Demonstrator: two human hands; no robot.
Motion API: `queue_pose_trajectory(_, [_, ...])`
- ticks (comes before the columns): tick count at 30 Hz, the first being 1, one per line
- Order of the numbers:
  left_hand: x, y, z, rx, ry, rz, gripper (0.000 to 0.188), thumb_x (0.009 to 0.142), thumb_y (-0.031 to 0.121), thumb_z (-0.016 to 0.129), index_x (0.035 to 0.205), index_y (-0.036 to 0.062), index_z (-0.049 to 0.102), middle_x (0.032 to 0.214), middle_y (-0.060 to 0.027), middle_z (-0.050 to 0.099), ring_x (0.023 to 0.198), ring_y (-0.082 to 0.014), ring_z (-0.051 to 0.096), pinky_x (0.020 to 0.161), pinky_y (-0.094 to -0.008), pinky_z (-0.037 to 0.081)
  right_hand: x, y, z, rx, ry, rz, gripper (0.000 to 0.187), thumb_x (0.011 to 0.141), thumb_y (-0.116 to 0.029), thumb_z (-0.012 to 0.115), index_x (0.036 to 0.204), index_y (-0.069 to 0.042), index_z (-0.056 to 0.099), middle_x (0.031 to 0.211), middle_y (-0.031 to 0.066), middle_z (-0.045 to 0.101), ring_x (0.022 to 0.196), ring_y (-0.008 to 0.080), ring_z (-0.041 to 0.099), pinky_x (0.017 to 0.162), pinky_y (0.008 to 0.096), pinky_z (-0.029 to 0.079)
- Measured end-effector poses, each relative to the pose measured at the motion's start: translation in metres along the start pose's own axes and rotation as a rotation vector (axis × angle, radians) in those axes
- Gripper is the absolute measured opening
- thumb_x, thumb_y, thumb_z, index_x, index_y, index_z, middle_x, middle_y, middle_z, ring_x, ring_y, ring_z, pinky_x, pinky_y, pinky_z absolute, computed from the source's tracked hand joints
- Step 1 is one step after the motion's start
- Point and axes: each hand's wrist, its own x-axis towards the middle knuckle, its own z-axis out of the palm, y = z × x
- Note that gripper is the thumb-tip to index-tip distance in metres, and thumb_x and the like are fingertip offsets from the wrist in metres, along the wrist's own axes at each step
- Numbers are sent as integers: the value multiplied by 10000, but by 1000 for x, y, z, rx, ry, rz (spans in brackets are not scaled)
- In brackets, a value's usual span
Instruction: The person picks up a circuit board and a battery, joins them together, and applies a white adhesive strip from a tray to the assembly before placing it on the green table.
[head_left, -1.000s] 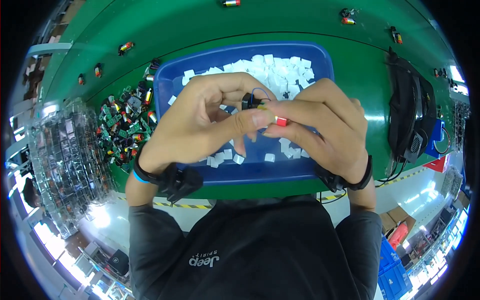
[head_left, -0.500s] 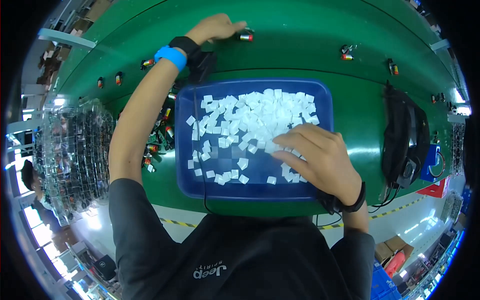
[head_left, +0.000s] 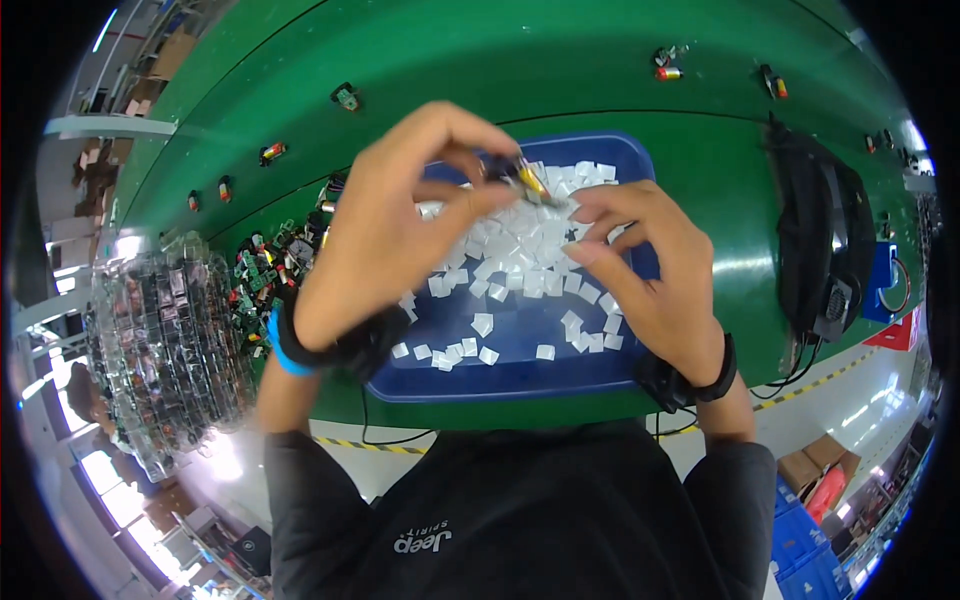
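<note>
While your left hand [head_left: 405, 215] grasps a small component [head_left: 530, 182] between thumb and fingers, your right hand [head_left: 652, 270] is poised just beside it, at the centre right of the frame. The component, slightly blurred, lies at the upper centre, tilted, with a yellow body and a dark part close to your left fingertips. Your right thumb and forefinger curve toward each other; whether they pinch anything between them, you cannot tell from this view. Below both hands is a blue tray [head_left: 500, 394], in the middle of the frame, bearing many white squares [head_left: 530, 255], densest toward its upper part and scattered toward its lower edge. The tray rests on a green table [head_left: 560, 60]. At the centre left, a heap of circuit parts [head_left: 268, 268] lies beside the tray, partly hidden by your left forearm; farther left, note the stacked clear trays [head_left: 170, 350]. Near the upper left lies a separate green-and-black part [head_left: 345, 97]. At the right of the frame, observe a black bag [head_left: 825, 230].
</note>
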Motion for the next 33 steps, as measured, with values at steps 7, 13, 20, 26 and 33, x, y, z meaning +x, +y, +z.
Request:
queue_pose_trajectory(7, [-32, 7, 27, 102, 157, 226, 455, 758, -105, 765, 1177, 9, 630, 1005, -108, 616, 866, -219, 676, 791, -340, 632, -7, -4, 10, 215, -35, 0, 319, 820, 25, 762, 1124, 11, 663, 1042, 105, 672, 901, 165, 627, 732, 270, 519])
queue_pose_trajectory(13, [-32, 2, 32, 161, 221, 315, 565, 708, -117, 790, 1236, 15, 635, 984, -107, 629, 828, -212, 660, 761, -324, 630, -8, 0, 7, 196, -42, -71, 351, 804, 50, 774, 1130, 15, 647, 1071, 118, 667, 905, 170, 629, 805, 291, 509])
queue_pose_trajectory(20, [-28, 0, 35, 265, 222, 331, 571, 655, -127, 796, 1190, 29, 670, 928, -96, 671, 810, -199, 665, 684, -299, 596, -8, 2, 13, 361, 27, 17, 439, 794, 69, 781, 1187, 33, 589, 1090, 136, 682, 932, 176, 631, 827, 308, 507])
queue_pose_trajectory(26, [-29, -6, 36, 188, 267, 288, 580, 633, -125, 797, 1180, 27, 680, 929, -90, 687, 797, -209, 663, 646, -302, 551, -2, 1, 2, 78, -68, -270, 491, 746, 80, 808, 1181, 9, 590, 956, 97, 727, 946, 193, 599, 808, 319, 509])
queue_pose_trajectory(33, [-34, -5, 33, 284, 239, 292, 551, 609, -141, 780, 1131, 10, 694, 972, -106, 702, 789, -214, 664, 640, -304, 539, 1, 0, 4, -166, -107, -503, 446, 715, 34, 838, 1108, -10, 631, 885, 70, 729, 919, 207, 577, 774, 325, 509])
